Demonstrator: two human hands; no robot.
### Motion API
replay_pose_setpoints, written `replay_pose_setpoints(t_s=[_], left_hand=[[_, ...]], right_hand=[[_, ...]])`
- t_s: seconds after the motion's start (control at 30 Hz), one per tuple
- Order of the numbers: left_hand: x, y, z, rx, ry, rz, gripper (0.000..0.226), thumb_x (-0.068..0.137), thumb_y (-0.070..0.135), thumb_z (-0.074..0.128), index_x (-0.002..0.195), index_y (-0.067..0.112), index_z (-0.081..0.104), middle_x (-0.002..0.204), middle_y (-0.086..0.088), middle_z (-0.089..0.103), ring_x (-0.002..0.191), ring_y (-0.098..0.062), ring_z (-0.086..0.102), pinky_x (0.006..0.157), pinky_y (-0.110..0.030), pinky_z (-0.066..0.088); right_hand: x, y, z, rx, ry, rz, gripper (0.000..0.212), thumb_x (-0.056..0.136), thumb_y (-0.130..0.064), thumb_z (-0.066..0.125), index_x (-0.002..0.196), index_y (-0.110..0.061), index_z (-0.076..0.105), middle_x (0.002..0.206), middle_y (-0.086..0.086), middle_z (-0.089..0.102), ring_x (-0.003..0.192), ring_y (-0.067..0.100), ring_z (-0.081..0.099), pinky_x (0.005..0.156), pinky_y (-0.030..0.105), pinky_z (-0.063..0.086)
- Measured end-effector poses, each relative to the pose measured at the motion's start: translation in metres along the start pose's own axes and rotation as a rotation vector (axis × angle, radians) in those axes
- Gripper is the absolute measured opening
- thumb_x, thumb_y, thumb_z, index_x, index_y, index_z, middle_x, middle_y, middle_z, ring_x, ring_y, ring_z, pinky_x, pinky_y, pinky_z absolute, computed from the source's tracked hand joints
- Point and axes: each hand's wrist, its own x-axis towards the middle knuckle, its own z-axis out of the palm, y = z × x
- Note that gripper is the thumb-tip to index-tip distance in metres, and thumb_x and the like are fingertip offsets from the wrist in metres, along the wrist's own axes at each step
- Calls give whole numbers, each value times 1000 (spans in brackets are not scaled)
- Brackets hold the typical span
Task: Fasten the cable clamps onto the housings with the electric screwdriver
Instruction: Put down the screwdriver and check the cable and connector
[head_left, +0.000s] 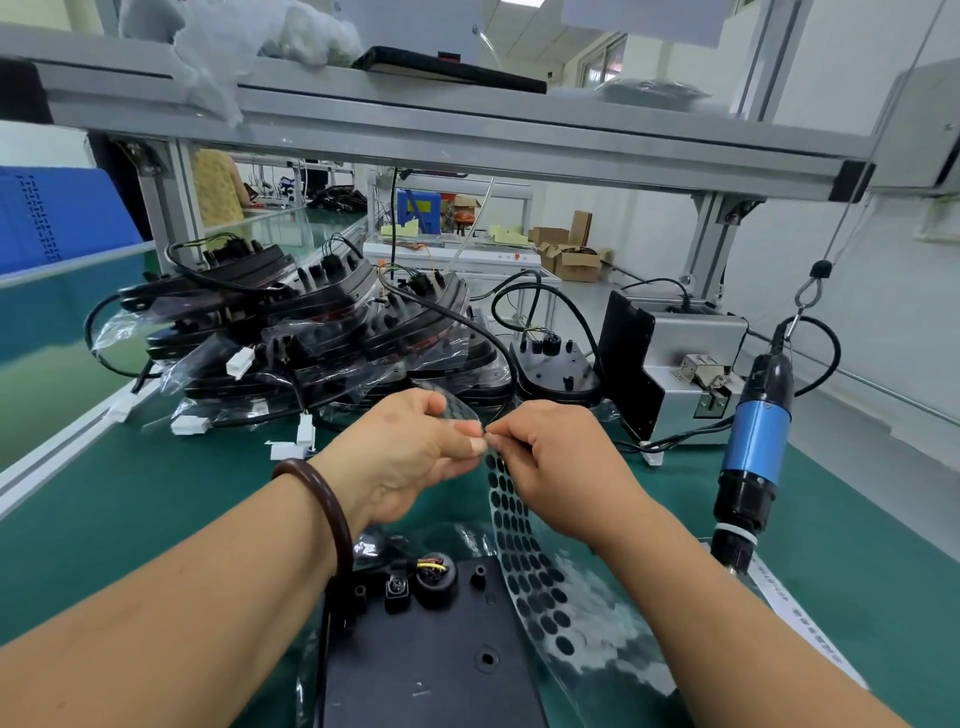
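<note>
Nearest to the camera, a black housing (431, 654) is laid flat on the green table (156, 509), and coloured wires are seen at a round socket on its far end. A clear strip (530, 571) with rows of black round dots is draped over its right side and is held up above it by both hands. The grip of the left hand (410, 452) is closed on the upper part of the strip, pinched between thumb and fingers; a dark bracelet (322, 509) is worn on this wrist. The grip of the right hand (556, 462) is also closed, pinched on the strip just beside the left fingertips. The screwdriver (756, 441) is hung at the right, apart from both hands. Behind the hands a pile of housings (311, 332) with cables is stacked, and a metal machine (691, 374) is placed to its right.
</note>
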Motion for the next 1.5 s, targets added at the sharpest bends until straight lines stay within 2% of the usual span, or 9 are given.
replay_pose_setpoints(t_s=[0.27, 0.37, 0.67, 0.83, 1.0, 1.2, 1.27, 1.4, 1.5], left_hand=[[-4, 2, 9, 65, -22, 107, 42, 78, -20, 60, 101, 10, 42, 89, -11, 58, 86, -20, 62, 60, -21, 56], [-5, 3, 10, 104, -34, 128, 43, 77, -19, 61, 105, 7, 42, 90, -12, 58, 82, -19, 61, 57, -19, 55], [-6, 11, 9, 188, -109, 105, 45, 80, -16, 62, 113, 6, 41, 80, -4, 58, 76, -14, 61, 67, -23, 56], [-4, 9, 6, 102, -129, 94, 47, 80, -16, 61, 117, 6, 41, 85, -6, 58, 81, -17, 62, 67, -25, 55], [2, 6, -2, 58, -61, 85, 49, 79, -16, 62, 118, 6, 40, 90, -7, 58, 86, -18, 63, 70, -26, 56], [-3, -4, -5, 733, 298, 342, 31, 85, 2, 62, 100, 25, 49, 110, 3, 58, 103, -15, 55, 83, -26, 47], [-12, -2, 1, 776, 276, 477, 33, 86, 0, 55, 95, 32, 47, 109, 8, 60, 103, -11, 57, 85, -27, 46], [-24, -6, 16, 760, 106, 457, 34, 89, 0, 46, 95, 34, 44, 112, 11, 63, 83, 2, 58, 61, -14, 38], [-24, -9, 20, 713, 47, 400, 31, 90, -3, 42, 106, 23, 45, 124, 3, 60, 107, -5, 56, 76, -14, 41]], right_hand=[[-1, 1, -5, 94, 67, 81, 15, 93, -17, 59, 85, -15, 72, 73, -10, 57, 72, 4, 50, 66, 16, 37], [-1, 2, -5, 95, 74, 93, 15, 92, -18, 59, 82, -17, 69, 70, -16, 52, 70, -2, 48, 63, 9, 32], [-3, 7, -1, 228, 149, 120, 18, 90, -12, 61, 74, -16, 66, 64, -12, 57, 58, 0, 49, 55, 13, 34], [-3, 8, 4, 412, 166, 240, 16, 92, -11, 58, 78, -12, 66, 75, 3, 69, 71, 19, 66, 69, 40, 56], [-3, 13, 7, 658, 209, 384, 20, 96, -7, 54, 79, -10, 65, 75, 4, 70, 72, 12, 71, 71, 31, 60], [-3, 16, 12, 566, 239, 452, 24, 94, -14, 58, 72, -20, 65, 67, -6, 70, 67, 9, 69, 72, 42, 60], [-2, 15, 13, 478, 263, 423, 24, 93, -18, 60, 70, -21, 66, 66, -6, 69, 62, 9, 66, 69, 41, 58], [0, 10, 14, 351, 301, 363, 21, 92, -22, 59, 73, -19, 68, 64, -2, 66, 61, 18, 61, 64, 40, 53], [-1, 7, 14, 298, 308, 323, 18, 91, -19, 59, 77, -18, 70, 67, -7, 66, 64, 11, 59, 63, 32, 50]])
